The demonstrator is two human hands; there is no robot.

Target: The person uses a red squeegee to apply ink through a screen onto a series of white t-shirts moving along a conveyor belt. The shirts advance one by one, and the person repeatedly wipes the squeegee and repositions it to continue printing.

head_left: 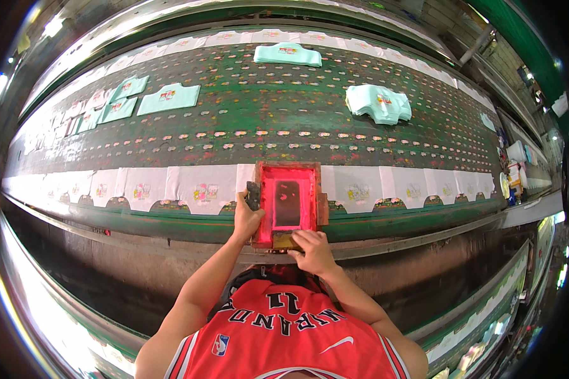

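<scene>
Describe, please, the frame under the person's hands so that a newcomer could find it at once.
Start at the long green table and follow the row of white cloth pieces along its near edge. The frame lies flat on that row, with the left hand at its left side and the right hand at its near end. It alone is a red-glowing, wood-edged rectangle.

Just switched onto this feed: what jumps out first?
A glowing red wooden-framed printing screen sits at the near edge of the long green table, with the left hand on its side and the right hand at its near end. White printed fabric panels line that edge; mint-green shirts lie farther back.
</scene>
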